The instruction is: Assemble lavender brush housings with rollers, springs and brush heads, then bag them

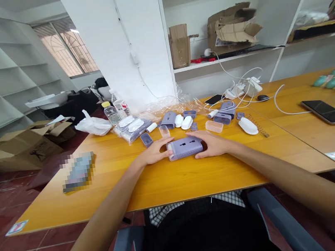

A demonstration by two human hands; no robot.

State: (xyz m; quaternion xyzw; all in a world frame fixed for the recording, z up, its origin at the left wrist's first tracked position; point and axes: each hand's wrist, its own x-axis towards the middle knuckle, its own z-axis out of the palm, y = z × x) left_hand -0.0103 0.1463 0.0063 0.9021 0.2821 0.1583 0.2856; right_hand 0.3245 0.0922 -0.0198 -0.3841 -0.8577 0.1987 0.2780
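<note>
My left hand [154,152] and my right hand [211,144] grip the two ends of a lavender plastic casing [185,147], which rests on the yellow wooden table [164,184]. Just beyond my left hand lie a small grey-purple part [146,139] and a clear pink cup [164,131]. A translucent peach tray [214,126] sits past my right hand. Further right lie a white oval shell [247,126] and a metal coil spring [258,125]. Several similar parts sit further back, including a bagged set [132,129].
A water bottle [111,113] and crumpled clear film [165,109] stand at the table's back. White cables and a charger [244,89] tangle at back right. A phone [329,112] lies on the adjoining table [308,138]. A cardboard box [16,150] sits on the floor at left.
</note>
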